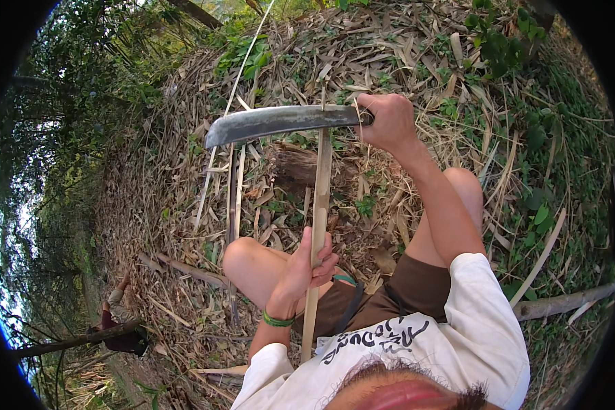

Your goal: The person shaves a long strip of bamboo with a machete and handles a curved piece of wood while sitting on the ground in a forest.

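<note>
My right hand (388,121) is closed round the handle of a machete (273,125) with a long, dark, slightly curved blade. The blade lies crosswise, pointing left, over the upper part of a pale split bamboo strip (323,167). Lower on that strip, my left hand (309,263) is wrapped round it, between my bent knees. The strip runs nearly straight from my lap away from me, and its lower end lies against my white shirt. Whether the edge bites into the bamboo I cannot tell.
Beyond my knees a weathered log (299,166) lies among dry leaves. Thin split strips (240,184) lie left of it. A thicker pole (560,305) is at the right, and another person (121,331) is at the far left by a branch (68,342).
</note>
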Motion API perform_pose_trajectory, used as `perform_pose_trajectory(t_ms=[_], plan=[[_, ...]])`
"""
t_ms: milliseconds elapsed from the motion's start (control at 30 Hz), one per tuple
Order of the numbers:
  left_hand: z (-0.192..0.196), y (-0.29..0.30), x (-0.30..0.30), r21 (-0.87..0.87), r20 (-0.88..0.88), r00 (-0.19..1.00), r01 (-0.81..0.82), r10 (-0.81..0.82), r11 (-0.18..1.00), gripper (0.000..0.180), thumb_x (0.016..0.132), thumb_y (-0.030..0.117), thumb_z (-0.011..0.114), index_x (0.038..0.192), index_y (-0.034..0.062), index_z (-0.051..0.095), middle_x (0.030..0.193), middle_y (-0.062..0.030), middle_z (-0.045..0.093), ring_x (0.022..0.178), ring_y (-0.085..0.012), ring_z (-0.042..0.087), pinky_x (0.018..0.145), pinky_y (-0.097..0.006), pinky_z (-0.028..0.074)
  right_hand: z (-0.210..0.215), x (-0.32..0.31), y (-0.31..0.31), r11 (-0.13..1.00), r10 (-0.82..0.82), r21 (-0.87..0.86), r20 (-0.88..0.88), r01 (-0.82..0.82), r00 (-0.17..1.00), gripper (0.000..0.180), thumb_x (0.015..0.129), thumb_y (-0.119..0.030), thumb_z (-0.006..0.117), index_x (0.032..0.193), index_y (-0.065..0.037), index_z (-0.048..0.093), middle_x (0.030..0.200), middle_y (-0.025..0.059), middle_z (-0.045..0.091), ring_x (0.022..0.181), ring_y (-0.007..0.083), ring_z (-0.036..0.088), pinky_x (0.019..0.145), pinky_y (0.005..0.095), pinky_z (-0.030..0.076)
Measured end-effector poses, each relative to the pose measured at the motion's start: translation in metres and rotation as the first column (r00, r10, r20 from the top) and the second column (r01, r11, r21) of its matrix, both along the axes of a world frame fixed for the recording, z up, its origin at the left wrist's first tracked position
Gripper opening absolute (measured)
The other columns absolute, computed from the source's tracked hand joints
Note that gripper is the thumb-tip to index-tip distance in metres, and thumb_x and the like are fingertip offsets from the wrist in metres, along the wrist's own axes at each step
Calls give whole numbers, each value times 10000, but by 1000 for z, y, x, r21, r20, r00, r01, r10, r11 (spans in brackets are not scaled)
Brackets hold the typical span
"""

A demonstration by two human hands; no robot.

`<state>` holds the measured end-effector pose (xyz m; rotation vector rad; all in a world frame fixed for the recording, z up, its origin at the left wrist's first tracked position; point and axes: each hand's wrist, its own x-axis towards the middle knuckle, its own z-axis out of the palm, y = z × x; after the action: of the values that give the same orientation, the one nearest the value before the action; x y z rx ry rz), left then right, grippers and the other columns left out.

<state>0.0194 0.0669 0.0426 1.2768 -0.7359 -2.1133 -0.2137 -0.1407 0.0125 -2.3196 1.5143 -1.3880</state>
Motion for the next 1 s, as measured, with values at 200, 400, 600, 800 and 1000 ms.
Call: perform_pose_trajectory(t_ms=[200,400,600,800,1000], plan=[[-1,24,15,-82,-85,993,72,-79,994,624,1025,694,218,792,139,386,537,63,295,426,-51,208,402,-215,207,1,-33,-29,907,-348,299,136,297,928,258,833,-315,701,856,-61,742,588,128,633,569,334,638,574,428,497],[-9,16,15,-133,14,1000,-16,18,991,620,1038,671,212,780,135,384,526,52,315,414,-62,234,427,-203,276,3,-10,-6,930,-194,365,368,50,909,307,850,-313,691,863,-11,749,572,99,625,524,255,595,570,388,479],[-23,1,5,-316,241,946,-134,216,939,573,1055,621,288,776,131,387,525,31,333,393,-72,284,381,-222,282,11,7,12,920,-28,375,351,-114,936,370,857,-330,764,868,37,715,610,77,612,566,145,541,572,343,437],[-14,-11,-9,-389,449,828,-158,336,908,603,1059,584,358,677,122,427,527,14,401,410,-69,361,385,-222,332,-4,28,21,901,70,362,421,-238,904,365,831,-349,750,932,2,750,589,137,627,550,274,641,559,389,490],[-12,-29,-10,-451,458,809,-144,367,881,601,1060,580,362,674,124,430,511,29,366,403,-65,324,370,-225,293,-5,47,41,930,288,142,293,-339,912,194,733,-194,782,803,-39,689,570,136,568,499,280,570,512,371,449]])
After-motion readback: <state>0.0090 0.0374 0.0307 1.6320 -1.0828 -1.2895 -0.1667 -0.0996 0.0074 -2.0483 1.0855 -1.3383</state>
